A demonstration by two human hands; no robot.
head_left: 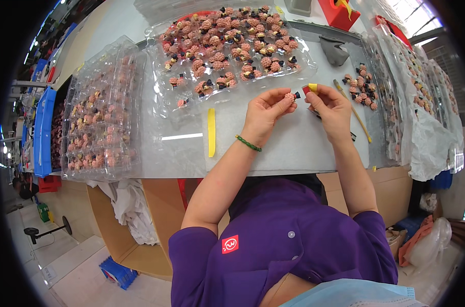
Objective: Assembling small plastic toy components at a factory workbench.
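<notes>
Above the white work mat (289, 153), my left hand (267, 110) pinches a small pink bumpy figurine (290, 97) with a dark end (297, 95). Close beside it, my right hand (332, 110) has thumb and forefinger closed around a small red piece (306, 90). Yellow wrapping (313, 87) shows at the fingertip there; whether it belongs to the piece or the finger, I cannot tell. Something dark shows under the right hand, mostly hidden. To its right lies a thin brush-like stick (360, 118), near a loose cluster of pink and dark figurines (363, 87).
Clear plastic trays of similar figurines stand at the back (227, 46), on the left (102, 112) and stacked on the right (411, 77). A yellow strip (211, 133) lies left of my hands. A grey cloth-like item (334, 50) and a red tape dispenser (340, 14) sit toward the back.
</notes>
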